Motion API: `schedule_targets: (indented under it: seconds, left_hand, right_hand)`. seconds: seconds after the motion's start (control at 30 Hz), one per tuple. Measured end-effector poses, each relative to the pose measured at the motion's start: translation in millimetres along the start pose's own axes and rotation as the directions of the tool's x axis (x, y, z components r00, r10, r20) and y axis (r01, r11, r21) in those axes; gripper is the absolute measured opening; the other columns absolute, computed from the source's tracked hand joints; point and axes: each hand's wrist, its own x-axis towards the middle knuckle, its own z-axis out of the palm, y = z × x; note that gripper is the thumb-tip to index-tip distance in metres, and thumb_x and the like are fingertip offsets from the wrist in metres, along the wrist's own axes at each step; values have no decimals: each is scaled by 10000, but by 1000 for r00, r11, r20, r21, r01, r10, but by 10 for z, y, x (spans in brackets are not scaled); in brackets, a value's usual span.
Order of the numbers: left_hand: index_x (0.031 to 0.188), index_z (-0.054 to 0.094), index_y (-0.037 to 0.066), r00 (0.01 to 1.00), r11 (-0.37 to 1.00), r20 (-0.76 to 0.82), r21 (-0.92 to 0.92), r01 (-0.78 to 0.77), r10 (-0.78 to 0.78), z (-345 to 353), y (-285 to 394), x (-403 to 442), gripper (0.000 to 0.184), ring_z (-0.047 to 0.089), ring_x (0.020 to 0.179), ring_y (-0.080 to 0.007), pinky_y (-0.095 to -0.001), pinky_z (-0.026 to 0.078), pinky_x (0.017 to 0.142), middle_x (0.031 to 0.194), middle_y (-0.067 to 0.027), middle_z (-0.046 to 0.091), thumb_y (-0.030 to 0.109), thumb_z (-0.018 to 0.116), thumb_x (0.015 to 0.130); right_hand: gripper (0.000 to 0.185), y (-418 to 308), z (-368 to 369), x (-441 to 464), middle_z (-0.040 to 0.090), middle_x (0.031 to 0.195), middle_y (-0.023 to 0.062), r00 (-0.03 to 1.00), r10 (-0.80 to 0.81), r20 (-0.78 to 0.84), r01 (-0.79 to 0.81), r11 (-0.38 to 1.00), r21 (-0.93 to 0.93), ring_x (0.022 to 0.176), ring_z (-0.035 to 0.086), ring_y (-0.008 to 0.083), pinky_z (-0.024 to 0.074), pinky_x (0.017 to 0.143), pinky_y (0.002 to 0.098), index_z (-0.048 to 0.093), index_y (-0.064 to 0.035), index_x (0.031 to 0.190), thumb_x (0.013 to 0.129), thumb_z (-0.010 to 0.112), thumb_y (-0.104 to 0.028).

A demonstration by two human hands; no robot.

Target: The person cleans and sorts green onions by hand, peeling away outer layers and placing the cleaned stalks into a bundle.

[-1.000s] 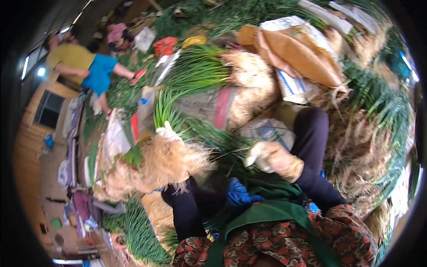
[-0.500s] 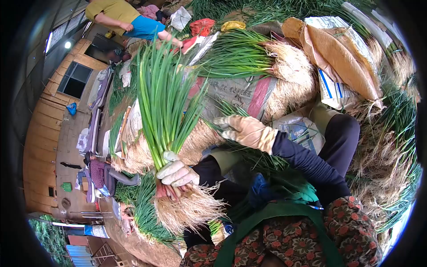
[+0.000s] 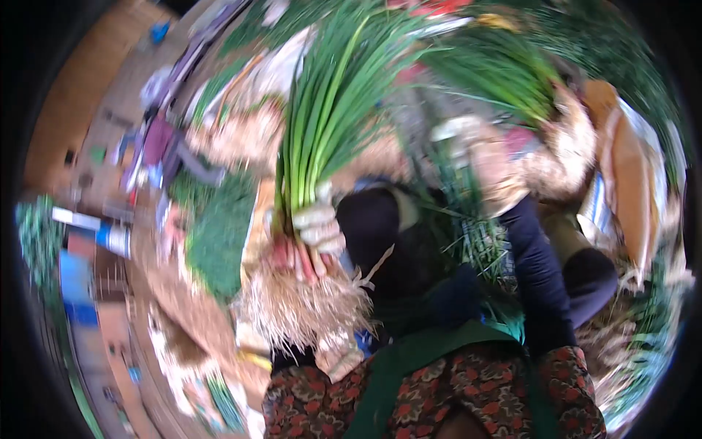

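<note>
Green onion bunch (image 3: 311,157): held leaves up, roots down, beside the left knee (image 3: 369,230); a second bunch (image 3: 512,80) lies at upper right. Left grip (image 3: 319,228), gloved, is closed around the first bunch's stems; right grip (image 3: 482,164) is blurred, state undeterminable.

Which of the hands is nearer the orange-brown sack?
Right. The right hand is left of the orange-brown sack in view, apart from it; the left hand is farther left, gripping the green-onion bunch.
</note>
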Motion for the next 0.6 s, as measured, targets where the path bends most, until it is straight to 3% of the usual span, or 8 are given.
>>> schedule_targets:
  seconds: [0.17, 0.2, 0.23, 0.3, 0.33, 0.4, 0.47, 0.6]
  left_hand:
    - [1399, 265, 29, 863, 885, -331, 399, -239, 382, 605, 469, -948, 657, 495, 978, -141, -340, 371, 892, 1039, 5, 502, 289, 575, 881]
    - [1379, 303, 14, 553, 734, -486, 510, -449, 676, 729, 302, -1031, 625, 532, 969, -180, -344, 420, 876, 1089, -29, 533, 279, 575, 882]
    - [1323, 360, -18, 456, 607, -410, 626, -489, 790, 545, 460, -1406, 545, 547, 966, -201, -352, 452, 857, 1078, -99, 559, 278, 536, 900]
    - [1207, 463, -61, 158, 326, -290, 892, -313, 944, 376, 657, -1599, 482, 572, 929, -216, -344, 483, 817, 991, -168, 615, 308, 516, 901]
    - [1174, 491, -50, 248, 251, -246, 968, 12, 937, 296, 749, -1800, 498, 586, 856, -214, -334, 491, 763, 899, -152, 632, 340, 556, 871]
    - [1130, 516, -43, -43, 284, -285, 959, -26, 958, -127, 780, -2163, 480, 592, 809, -202, -327, 505, 707, 870, -129, 633, 361, 542, 872]
    - [1140, 500, -50, 3, 482, -492, 852, -202, 871, -679, 670, -2986, 487, 601, 805, -194, -315, 516, 687, 894, -127, 629, 364, 519, 883]
    - [1128, 535, -11, -256, 646, -623, 763, 9, 739, -1667, -301, -3957, 463, 609, 830, -206, -309, 520, 721, 949, -107, 630, 380, 488, 885]
  right_hand:
    - [270, 696, -745, -287, 543, 635, -43, 872, 430, -233, -483, 833, -270, 478, 443, 54, 359, 430, 191, 637, -73, 968, 938, 511, -310]
    - [261, 1056, -1028, -445, 549, 654, -40, 859, 468, -207, -509, 825, -247, 489, 456, 56, 374, 429, 197, 628, -77, 969, 940, 507, -306]
    - [258, 1130, -1116, -564, 556, 685, -37, 820, 554, -144, -570, 768, -293, 510, 468, 56, 376, 440, 197, 611, -84, 977, 938, 507, -317]
    - [282, 1105, -979, -769, 545, 672, -37, 767, 616, -180, -635, 692, -343, 517, 470, 54, 379, 472, 188, 600, -68, 981, 937, 506, -331]
    - [297, 1148, -1045, -860, 536, 657, -34, 772, 617, -152, -619, 675, -402, 518, 468, 52, 384, 475, 195, 606, -60, 969, 933, 512, -339]
    - [288, 1185, -1151, -1041, 557, 671, -20, 730, 650, -211, -667, 611, -427, 531, 490, 60, 397, 482, 196, 624, -57, 933, 925, 520, -326]
    - [256, 1247, -1300, -1214, 580, 709, -3, 706, 658, -260, -678, 523, -516, 553, 515, 74, 411, 489, 201, 638, -62, 915, 913, 528, -292]
    - [267, 1363, -1809, -1733, 620, 907, 56, 689, 696, -201, -658, 484, -577, 742, 587, 151, 482, 621, 279, 632, -72, 1006, 879, 506, -269]
